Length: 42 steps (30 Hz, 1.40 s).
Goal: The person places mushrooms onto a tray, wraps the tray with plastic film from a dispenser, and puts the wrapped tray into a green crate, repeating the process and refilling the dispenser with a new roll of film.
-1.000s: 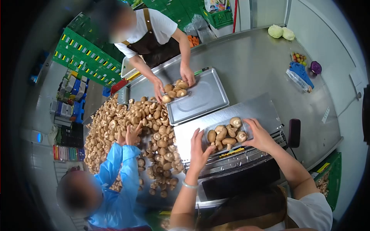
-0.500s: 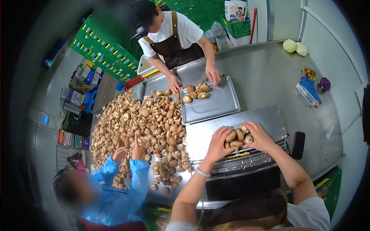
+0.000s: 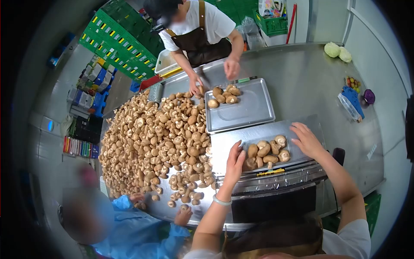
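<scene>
1. The left hand (image 3: 234, 166) is partly open, fingers upright at the near left end of a clear plastic tray (image 3: 288, 139); I cannot tell whether the fingertips press on its edge.
2. The right hand (image 3: 307, 141) is open wide, its fingers spread beside the tray's right end, holding nothing that shows.
3. Between the two sets of fingers, shiitake mushrooms (image 3: 264, 150) fill the tray, some caps up, some gills up.
4. Under the tray lies a flat metal plate (image 3: 224, 149); nearer the wearer than the fingers runs what is probably a roll of clear film (image 3: 271, 183), though glare blurs it.
5. Beyond the left fingers sits a grey metal tray (image 3: 241, 114) with loose mushrooms (image 3: 224, 96) at its far left.
6. Left of the left fingers spreads a large mushroom heap (image 3: 151, 134).
7. Across the table, a co-worker's hand (image 3: 196, 84) reaches the heap's edge.
</scene>
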{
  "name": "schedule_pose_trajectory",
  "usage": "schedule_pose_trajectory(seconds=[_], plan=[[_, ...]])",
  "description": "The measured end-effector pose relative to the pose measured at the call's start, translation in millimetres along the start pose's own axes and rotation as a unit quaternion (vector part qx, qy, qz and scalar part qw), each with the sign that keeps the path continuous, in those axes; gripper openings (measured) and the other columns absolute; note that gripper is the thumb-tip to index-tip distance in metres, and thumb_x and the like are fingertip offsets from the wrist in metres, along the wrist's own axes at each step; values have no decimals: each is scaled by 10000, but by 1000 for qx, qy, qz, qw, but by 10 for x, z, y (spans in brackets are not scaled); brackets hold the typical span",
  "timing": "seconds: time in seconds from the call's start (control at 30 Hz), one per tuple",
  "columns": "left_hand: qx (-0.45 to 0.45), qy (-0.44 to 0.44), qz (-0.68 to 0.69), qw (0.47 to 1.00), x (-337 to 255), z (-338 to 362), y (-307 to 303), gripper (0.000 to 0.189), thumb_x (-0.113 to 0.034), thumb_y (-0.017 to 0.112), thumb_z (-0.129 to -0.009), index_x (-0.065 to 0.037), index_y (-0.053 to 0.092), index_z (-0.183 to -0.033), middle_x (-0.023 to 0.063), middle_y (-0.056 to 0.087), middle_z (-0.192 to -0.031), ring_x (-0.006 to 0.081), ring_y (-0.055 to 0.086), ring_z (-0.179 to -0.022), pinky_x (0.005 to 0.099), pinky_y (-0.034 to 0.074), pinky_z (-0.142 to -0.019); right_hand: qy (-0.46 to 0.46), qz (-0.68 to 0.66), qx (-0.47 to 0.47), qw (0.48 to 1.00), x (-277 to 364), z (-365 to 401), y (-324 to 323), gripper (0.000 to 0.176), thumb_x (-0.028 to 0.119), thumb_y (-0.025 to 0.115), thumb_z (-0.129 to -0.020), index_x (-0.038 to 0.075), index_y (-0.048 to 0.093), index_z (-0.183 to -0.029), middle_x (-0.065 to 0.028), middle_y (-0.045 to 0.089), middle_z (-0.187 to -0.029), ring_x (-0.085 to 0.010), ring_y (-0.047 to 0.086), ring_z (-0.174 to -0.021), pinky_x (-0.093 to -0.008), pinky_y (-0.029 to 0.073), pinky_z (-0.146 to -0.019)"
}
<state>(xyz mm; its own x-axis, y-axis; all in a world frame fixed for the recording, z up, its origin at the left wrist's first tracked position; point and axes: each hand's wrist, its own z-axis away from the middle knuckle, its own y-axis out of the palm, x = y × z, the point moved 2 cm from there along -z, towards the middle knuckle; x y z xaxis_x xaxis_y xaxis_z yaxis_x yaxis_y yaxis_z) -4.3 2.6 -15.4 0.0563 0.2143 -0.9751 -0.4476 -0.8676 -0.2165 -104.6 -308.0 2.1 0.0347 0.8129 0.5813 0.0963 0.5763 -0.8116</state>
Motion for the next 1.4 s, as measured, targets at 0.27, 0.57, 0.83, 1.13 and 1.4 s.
schedule_pose_trajectory(seconds=[0.27, 0.57, 0.83, 1.13, 1.4], plan=[[13, -82, 67, 994, 40, 176, 106, 551, -263, 516, -1034, 0, 334, -1482, 261, 427, -1456, 297, 416, -1367, 377, 331, -1127, 91, -231, -67, 966, 418, 384, 424, 484, 219, 563, -975, 19, 431, -1394, -192, 517, -1362, -354, 512, -1252, -412, 418, -1044], [-67, -42, -192, 978, -8, 568, -524, 318, -188, 695, -914, -10, 642, -1171, 116, 664, -1034, 184, 612, -847, 305, 495, -723, 68, -43, -142, 987, 255, 990, -59, 346, 179, 671, -876, 22, 596, -1175, -146, 615, -1150, -320, 562, -1114, -408, 454, -961], [-142, 68, -463, 872, 137, 1151, -202, 242, -253, 809, -751, -24, 731, -745, 112, 660, -767, 330, 583, -766, 440, 444, -733, 165, 120, -139, 969, 255, 1538, 326, 268, 304, 772, -775, 48, 702, -808, -74, 634, -862, -268, 577, -933, -415, 406, -839], [123, -186, 170, 960, -573, 869, -809, 218, -184, 553, -994, -68, 558, -810, 45, 598, -733, 198, 576, -713, 313, 462, -720, 129, -670, 28, 731, 334, 1491, -344, 185, 182, 542, -994, 34, 533, -884, -27, 499, -733, -119, 454, -704, -260, 377, -664], [-35, 52, 159, 985, -394, -543, -138, 138, -167, 452, -1046, -48, 521, -1029, 191, 606, -1293, 316, 572, -1204, 391, 419, -1056, 90, -444, -242, 858, 305, -180, 6, 174, 183, 521, -999, 13, 550, -982, -178, 674, -951, -338, 634, -971, -434, 477, -823]])
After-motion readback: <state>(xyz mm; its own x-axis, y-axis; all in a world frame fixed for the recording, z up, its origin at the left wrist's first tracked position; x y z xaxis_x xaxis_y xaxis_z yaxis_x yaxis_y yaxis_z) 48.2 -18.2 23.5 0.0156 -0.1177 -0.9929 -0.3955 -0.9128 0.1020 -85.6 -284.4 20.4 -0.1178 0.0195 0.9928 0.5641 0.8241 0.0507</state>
